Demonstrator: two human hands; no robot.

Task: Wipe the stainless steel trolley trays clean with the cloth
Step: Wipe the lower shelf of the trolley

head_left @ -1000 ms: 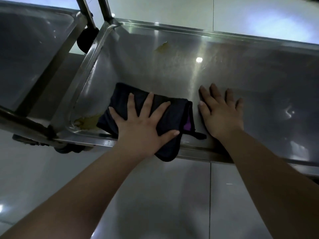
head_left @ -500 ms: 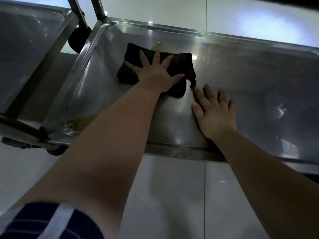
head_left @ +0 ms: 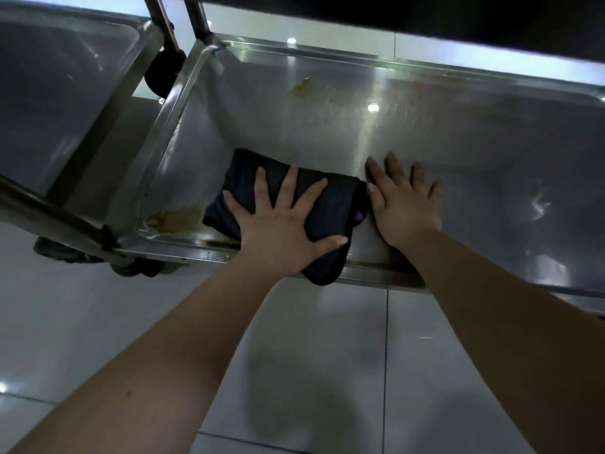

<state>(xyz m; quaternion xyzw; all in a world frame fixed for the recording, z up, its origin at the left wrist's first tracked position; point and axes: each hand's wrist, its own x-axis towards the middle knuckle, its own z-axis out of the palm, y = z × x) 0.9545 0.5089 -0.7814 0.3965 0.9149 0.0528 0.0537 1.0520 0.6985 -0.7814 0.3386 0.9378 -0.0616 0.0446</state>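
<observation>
1. Nearest lies the pale tiled floor (head_left: pixel 98 322), crossed by two bare forearms that reach forward to the trolley
2. The left hand (head_left: pixel 281 231) is spread flat, fingers wide apart, palm pressed down on the dark cloth (head_left: pixel 327 208); it grips nothing, only presses
3. The cloth lies folded in the near left part of the tray (head_left: pixel 458 142), its near corner draped over the tray's near rim, a bit of purple showing at its right edge
4. The right hand (head_left: pixel 406 208) rests flat and open on the bare steel just right of the cloth, thumb side touching the cloth's edge, holding nothing
5. A yellowish smear (head_left: pixel 176 219) sits in the tray's near left corner, just left of the cloth
6. Farther off, a second smear (head_left: pixel 302 88) marks the tray near its far rim
7. At far left stands another steel tray (head_left: pixel 49 93), with upright posts and a dark wheel (head_left: pixel 163 72) between the two
</observation>
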